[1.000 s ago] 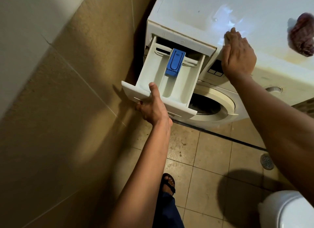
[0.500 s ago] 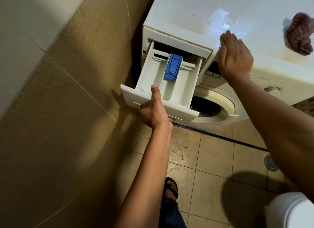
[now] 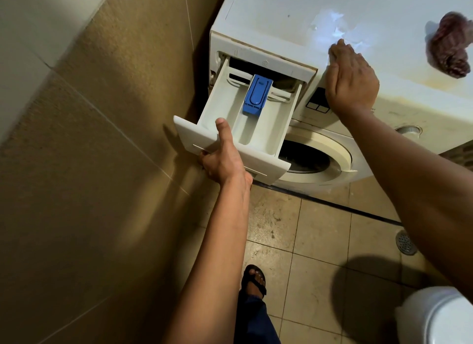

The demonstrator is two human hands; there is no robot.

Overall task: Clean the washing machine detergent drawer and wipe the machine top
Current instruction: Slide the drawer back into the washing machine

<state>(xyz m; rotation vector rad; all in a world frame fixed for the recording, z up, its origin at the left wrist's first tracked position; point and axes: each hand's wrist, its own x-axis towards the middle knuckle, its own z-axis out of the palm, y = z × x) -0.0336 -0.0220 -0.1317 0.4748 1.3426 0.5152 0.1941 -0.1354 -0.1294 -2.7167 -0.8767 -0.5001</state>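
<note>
A white front-loading washing machine (image 3: 281,18) stands on a tiled floor (image 3: 320,228) against a tan tiled wall (image 3: 89,164). Its detergent drawer (image 3: 230,128) is pulled far out from the upper left corner of the front, above the round door (image 3: 332,151). The left hand (image 3: 222,162) grips the drawer's front panel, thumb over the top edge, fingers curled beneath. The right hand (image 3: 350,85) lies flat, fingers extended, on the machine's top front edge. A blue siphon cap (image 3: 257,94) sits in the drawer's middle compartment. A crumpled maroon cloth (image 3: 450,51) lies on the top, right of that hand.
</note>
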